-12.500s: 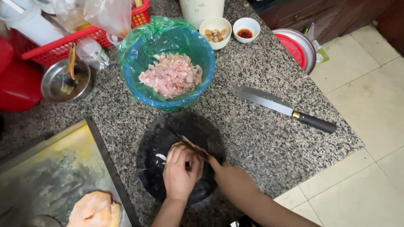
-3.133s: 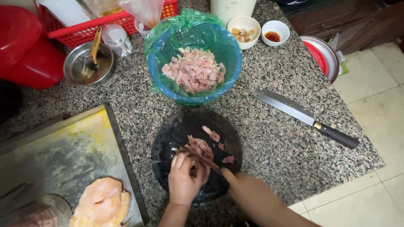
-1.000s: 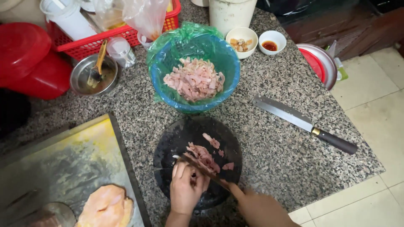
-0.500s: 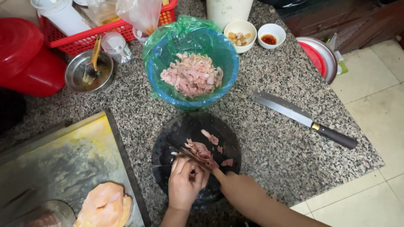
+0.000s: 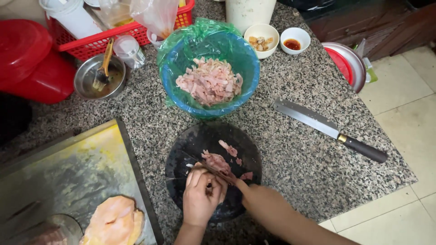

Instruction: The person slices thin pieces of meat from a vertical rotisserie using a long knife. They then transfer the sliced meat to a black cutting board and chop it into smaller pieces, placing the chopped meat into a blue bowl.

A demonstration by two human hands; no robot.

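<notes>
Dark round chopping board [image 5: 190, 140] on speckled granite counter [image 5: 295, 149]. Head view: left hand [image 5: 200, 195] curled over pink meat strips [image 5: 217, 161], pinning them to the board. Right hand [image 5: 261, 202] clamped on a small knife [image 5: 213, 169], blade lying against the meat. Blue bowl of cut meat [image 5: 210, 81] just beyond; cleaver [image 5: 327, 129] lies apart, right.
</notes>
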